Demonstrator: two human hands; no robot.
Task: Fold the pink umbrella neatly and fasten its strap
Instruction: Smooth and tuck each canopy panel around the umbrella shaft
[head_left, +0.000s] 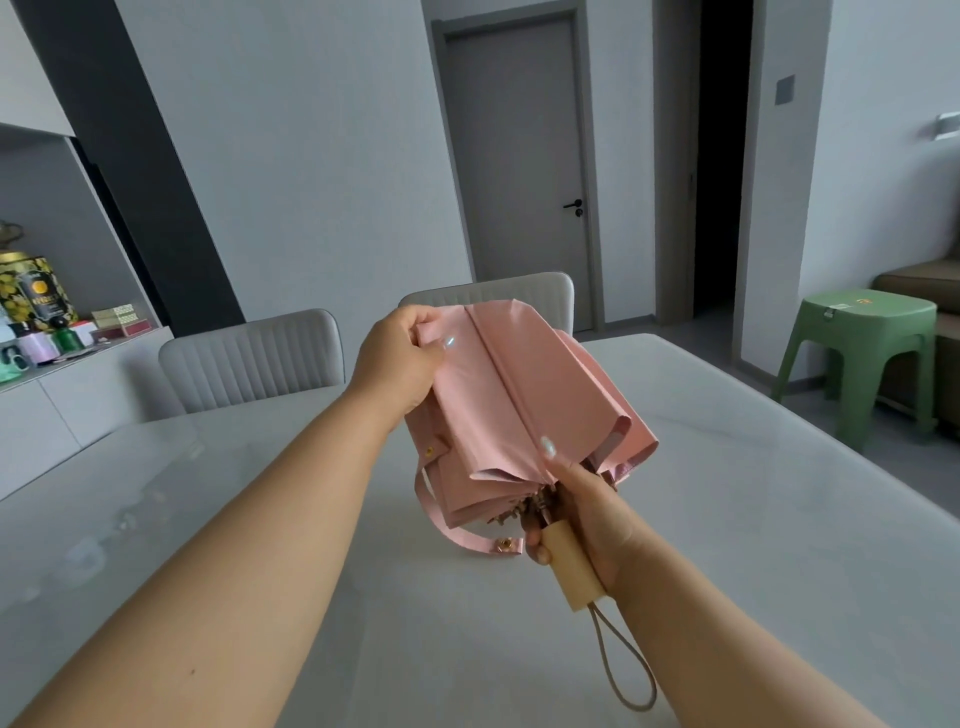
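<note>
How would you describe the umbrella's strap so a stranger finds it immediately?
Start at the pink folded umbrella held above the pale grey table. Beneath its canopy, a narrow pink fabric strap hangs in a loose curve. Only it ends in a round gold snap button.

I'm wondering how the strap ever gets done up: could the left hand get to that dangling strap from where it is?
Probably yes. The strap hangs free below the umbrella, nothing blocking it, but the left hand must first release the canopy fold it pinches.

left hand (402, 358) pinches pink umbrella (524, 410); right hand (587, 514) apparently grips handle (569, 564).
</note>
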